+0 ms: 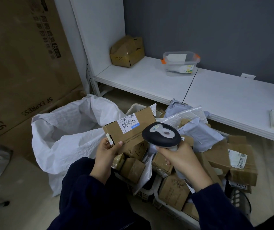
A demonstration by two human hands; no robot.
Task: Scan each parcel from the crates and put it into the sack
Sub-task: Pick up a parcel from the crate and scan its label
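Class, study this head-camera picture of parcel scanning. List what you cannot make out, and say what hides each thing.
1. Head view: bottom of the sack, hidden by its own crumpled front wall.
2. Head view: the crates, mostly buried under parcels.
3. Head view: handle of the scanner, wrapped in the grip of the right hand.
4. Head view: print on the label of the box in the left hand, too small to read.

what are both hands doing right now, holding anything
Left hand: grips the cardboard parcel, label side up.
Right hand: curled round the handle of the barcode scanner, its head over the parcel.
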